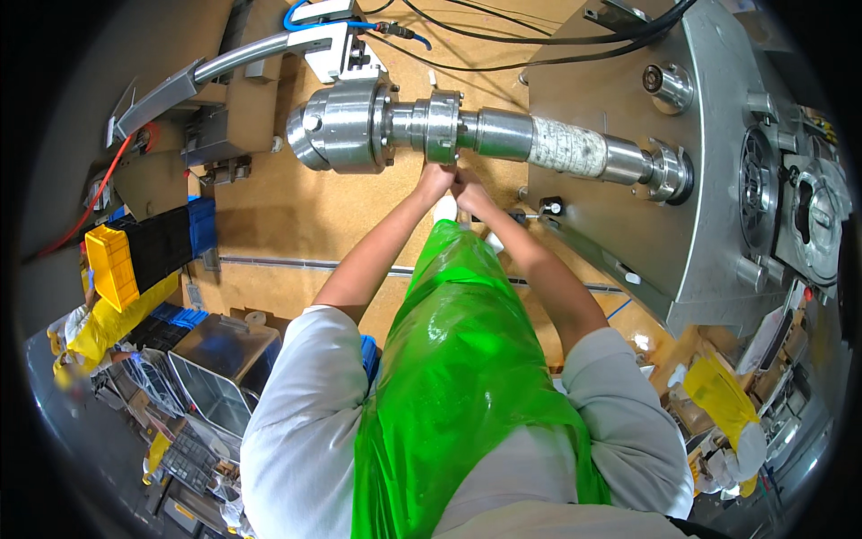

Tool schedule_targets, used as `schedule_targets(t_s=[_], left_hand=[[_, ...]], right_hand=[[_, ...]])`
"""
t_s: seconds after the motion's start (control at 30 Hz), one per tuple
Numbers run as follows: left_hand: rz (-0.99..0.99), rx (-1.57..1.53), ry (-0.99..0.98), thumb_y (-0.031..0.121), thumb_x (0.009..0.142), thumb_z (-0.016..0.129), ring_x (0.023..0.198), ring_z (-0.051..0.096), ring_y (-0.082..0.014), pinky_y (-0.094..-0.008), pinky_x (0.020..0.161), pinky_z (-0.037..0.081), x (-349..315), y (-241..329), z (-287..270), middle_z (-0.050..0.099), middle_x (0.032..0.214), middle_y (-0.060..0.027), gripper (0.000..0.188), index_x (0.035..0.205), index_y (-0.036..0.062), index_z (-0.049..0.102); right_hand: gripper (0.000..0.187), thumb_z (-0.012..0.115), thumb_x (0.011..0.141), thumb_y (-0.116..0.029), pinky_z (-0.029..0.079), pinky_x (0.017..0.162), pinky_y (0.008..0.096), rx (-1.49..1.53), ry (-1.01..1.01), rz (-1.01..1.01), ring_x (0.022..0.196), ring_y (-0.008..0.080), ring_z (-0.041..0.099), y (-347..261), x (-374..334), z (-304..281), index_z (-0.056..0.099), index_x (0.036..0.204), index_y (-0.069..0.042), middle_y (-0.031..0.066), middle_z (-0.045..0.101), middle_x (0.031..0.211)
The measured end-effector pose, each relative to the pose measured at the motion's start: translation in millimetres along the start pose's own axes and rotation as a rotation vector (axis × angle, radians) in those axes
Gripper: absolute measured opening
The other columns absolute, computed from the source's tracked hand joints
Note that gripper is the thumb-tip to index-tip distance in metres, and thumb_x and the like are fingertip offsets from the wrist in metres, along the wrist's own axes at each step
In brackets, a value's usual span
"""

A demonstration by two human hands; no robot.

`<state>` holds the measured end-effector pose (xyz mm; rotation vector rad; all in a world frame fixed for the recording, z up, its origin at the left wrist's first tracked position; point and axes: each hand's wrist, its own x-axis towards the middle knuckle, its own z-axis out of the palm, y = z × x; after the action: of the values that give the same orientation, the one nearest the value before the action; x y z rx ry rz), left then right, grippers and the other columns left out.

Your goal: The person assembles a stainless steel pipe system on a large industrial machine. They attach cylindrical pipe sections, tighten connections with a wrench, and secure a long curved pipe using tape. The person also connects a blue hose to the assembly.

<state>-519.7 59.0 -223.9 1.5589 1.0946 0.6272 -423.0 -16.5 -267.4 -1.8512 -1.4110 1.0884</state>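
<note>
A steel pipe assembly runs across in front of me, with a wide cylindrical head at its left end. Near its middle is a bolted flange. Just under that flange, my left hand and my right hand are close together with fingers curled. What they grip is hidden by the hands and the flange. White wrapping covers part of the pipe to the right. A green apron hangs down between my arms.
The pipe joins a large steel machine on the right. Black cables cross above. A yellow crate and a steel tub are at left. People in yellow aprons are at both sides. A drain channel crosses the tan floor.
</note>
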Motion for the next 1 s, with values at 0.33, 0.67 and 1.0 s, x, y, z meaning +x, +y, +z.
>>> schedule_targets(t_s=[0.33,0.67,1.0], left_hand=[[0.116,0.213,0.031,0.022,0.094,0.049,0.074,0.059,-0.024,-0.0397,0.068,0.048,24,-34,-21,0.06,0.078,-0.0128,0.024,0.087,0.0015,0.059],[0.058,0.236,-0.041,0.019,0.088,0.051,0.073,0.062,-0.0286,-0.0431,0.067,0.05,22,-40,-25,0.063,0.08,-0.016,0.021,0.091,0.002,0.063],[0.179,0.585,-0.198,0.015,0.082,0.054,0.072,0.065,-0.0332,-0.0464,0.067,0.052,6,-65,6,0.067,0.082,-0.0191,0.023,0.095,0.0025,0.068]], right_hand=[[0.024,0.055,0.093,-0.024,0.044,0.067,0.0442,0.191,0.059,-0.047,0.076,0.0324,0.059,13,56,-6,0.06,0.093,-0.001,0.0155,0.063,0.078],[0.021,0.054,0.094,-0.024,0.042,0.064,0.0403,0.243,0.049,0.079,0.074,0.0264,0.056,22,43,-16,0.06,0.092,-0.004,0.012,0.061,0.078],[0.018,0.054,0.095,-0.023,0.041,0.061,0.0365,0.271,0.066,0.151,0.072,0.0205,0.054,14,18,12,0.059,0.091,-0.006,0.0086,0.059,0.078]])
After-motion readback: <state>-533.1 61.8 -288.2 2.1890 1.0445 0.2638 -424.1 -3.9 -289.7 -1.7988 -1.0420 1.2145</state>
